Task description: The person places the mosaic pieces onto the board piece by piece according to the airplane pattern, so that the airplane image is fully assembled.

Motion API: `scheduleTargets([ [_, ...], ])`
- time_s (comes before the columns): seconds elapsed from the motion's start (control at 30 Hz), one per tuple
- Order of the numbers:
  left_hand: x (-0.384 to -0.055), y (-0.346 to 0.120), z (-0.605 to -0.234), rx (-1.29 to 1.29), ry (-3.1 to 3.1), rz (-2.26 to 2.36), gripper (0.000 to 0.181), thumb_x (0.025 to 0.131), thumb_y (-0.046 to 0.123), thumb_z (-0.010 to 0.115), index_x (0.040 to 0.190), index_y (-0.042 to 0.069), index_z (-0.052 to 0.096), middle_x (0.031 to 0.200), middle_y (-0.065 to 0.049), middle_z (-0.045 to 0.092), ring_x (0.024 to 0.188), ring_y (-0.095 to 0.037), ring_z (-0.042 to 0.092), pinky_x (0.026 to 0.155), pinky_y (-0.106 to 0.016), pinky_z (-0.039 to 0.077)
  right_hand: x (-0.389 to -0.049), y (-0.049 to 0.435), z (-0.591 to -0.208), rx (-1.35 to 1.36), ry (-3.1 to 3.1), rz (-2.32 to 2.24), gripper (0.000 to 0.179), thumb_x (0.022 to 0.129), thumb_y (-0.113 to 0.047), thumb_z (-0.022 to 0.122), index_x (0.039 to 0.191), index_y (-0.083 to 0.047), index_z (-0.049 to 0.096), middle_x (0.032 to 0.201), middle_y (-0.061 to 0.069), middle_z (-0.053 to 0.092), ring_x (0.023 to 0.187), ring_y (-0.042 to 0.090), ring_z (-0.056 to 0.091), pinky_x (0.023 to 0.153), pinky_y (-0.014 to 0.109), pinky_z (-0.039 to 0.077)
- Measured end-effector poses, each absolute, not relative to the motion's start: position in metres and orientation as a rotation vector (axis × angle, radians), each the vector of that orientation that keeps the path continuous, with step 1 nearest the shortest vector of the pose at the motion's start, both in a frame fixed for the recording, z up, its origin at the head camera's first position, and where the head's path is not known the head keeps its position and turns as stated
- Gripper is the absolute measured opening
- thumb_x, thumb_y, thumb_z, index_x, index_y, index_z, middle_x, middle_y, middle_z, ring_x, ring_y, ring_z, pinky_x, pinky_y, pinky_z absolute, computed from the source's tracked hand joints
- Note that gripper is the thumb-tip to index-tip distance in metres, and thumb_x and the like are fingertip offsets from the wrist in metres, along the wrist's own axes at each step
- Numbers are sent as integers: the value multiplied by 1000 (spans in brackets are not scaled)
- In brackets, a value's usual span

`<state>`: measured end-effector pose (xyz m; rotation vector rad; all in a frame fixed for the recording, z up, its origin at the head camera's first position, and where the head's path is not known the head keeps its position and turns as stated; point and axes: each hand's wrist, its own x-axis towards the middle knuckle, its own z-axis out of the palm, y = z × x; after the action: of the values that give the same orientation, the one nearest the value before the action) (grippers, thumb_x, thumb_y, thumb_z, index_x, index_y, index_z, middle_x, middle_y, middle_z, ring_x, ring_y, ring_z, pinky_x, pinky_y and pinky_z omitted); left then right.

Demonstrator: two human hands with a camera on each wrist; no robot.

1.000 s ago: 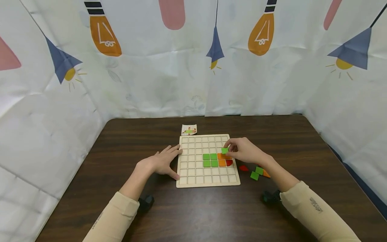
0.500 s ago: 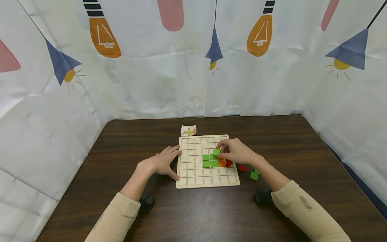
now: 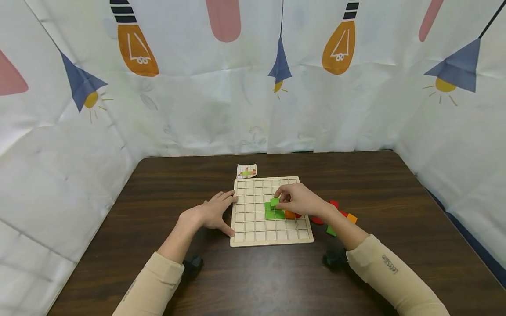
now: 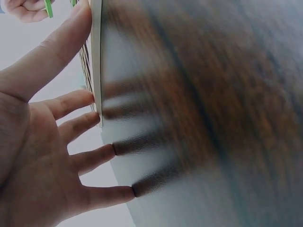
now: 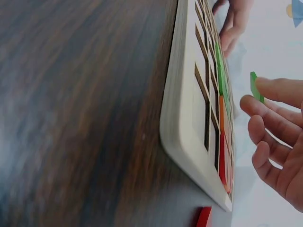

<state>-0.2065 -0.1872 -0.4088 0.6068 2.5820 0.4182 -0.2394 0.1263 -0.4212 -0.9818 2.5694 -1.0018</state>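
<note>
A square wooden grid board (image 3: 253, 237) lies on the dark table. My right hand (image 3: 300, 199) pinches a small green square tile (image 3: 274, 202) between thumb and fingertips, and the right wrist view shows that tile (image 5: 256, 86) raised above the board. Below it, green tiles (image 3: 270, 215) sit in the grid cells, beside an orange tile (image 3: 290, 214) and a red piece (image 3: 298, 215) partly covered by the right hand. My left hand (image 3: 209, 214) spreads along the board's left edge, thumb and fingertips at the rim, fingers fairly straight in the left wrist view.
Loose pieces lie right of the board: a red one (image 3: 317, 220), a green one (image 3: 331, 231), an orange one (image 3: 352, 218) and more red, partly behind the right forearm. A small pattern card (image 3: 247, 171) rests beyond the board's far edge. A printed curtain (image 3: 221, 109) hangs behind the table.
My right hand has moved left across the board with the green tile, from above the orange tiles to above the green ones. The left hand has stayed at the board's edge.
</note>
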Motion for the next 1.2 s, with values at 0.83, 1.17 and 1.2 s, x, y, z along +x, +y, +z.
scheduleTargets([
  [0.83,-208,-187,-409,582,2574,417,106,79,43,90,161,7,33,170,-16,13,154,-44,9,112,-75,19,-240,86,-429,-1024,2634,-896,21,92,-18,80,108,-7,71,81,-10,67,73,5,62,73,29,53],
  [1.17,-207,-186,-407,576,2563,414,106,80,44,89,161,6,32,170,-16,12,154,-45,8,111,-78,16,-238,77,-428,-1000,2655,-805,20,91,-18,81,107,-8,74,82,-8,66,75,7,60,74,31,52],
  [1.2,-206,-186,-406,570,2561,410,106,80,44,89,161,7,31,170,-15,11,154,-45,8,110,-78,15,-238,77,-428,-1006,2655,-806,20,91,-17,82,107,-7,74,82,-8,66,75,7,60,74,31,52],
])
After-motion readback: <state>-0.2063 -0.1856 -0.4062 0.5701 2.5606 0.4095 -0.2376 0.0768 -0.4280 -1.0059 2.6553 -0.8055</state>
